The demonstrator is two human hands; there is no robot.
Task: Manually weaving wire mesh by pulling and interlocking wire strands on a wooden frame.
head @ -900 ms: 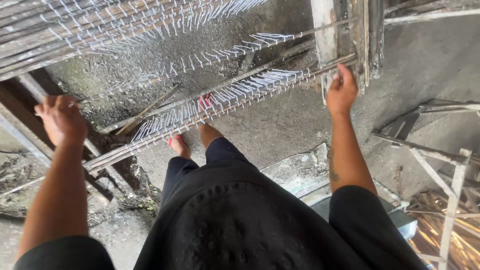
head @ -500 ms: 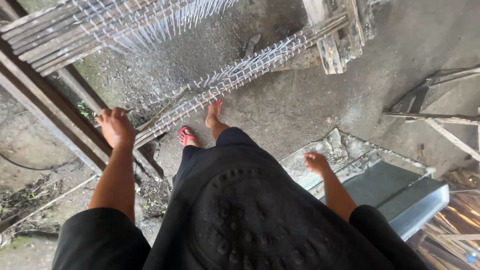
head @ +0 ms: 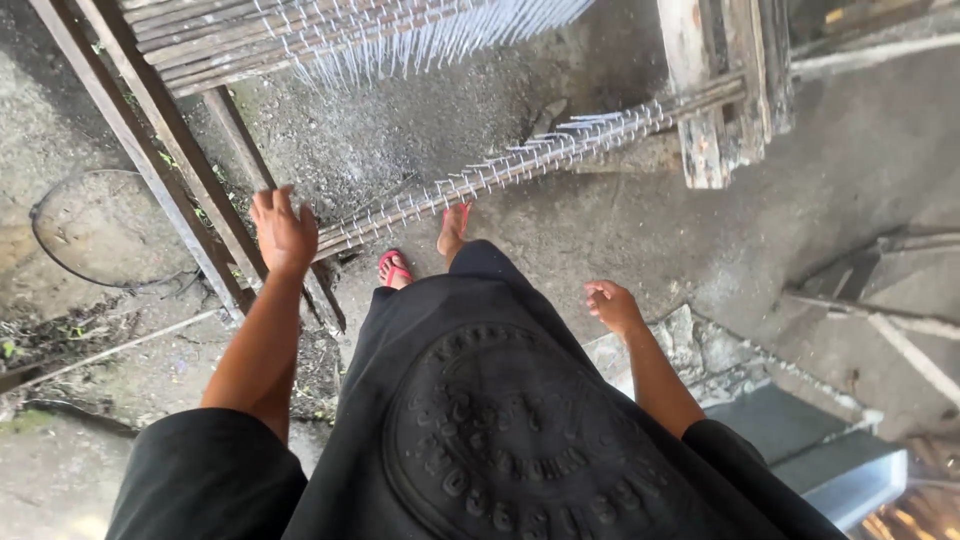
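Observation:
I look straight down over my black shirt at a concrete floor. A long wooden bar studded with rows of metal nails (head: 520,165) runs from lower left to a wooden post at upper right. My left hand (head: 282,232) rests on the bar's lower end, fingers spread over it, beside a slanted wooden beam (head: 170,150). Away from the bar, my right hand (head: 612,305) hangs free at my side, fingers loosely curled, holding nothing. My feet in red sandals (head: 395,270) stand just under the bar.
More nailed slats (head: 330,35) lie stacked at the top. A weathered wooden post (head: 715,95) stands at upper right. A round wire hoop (head: 100,230) lies on the ground at left. A metal box (head: 830,460) and broken stones sit at lower right.
My right hand has let go of the bar's upper end and dropped to my side. My left hand stays on the lower end, and the view has shifted so the bar sits further away.

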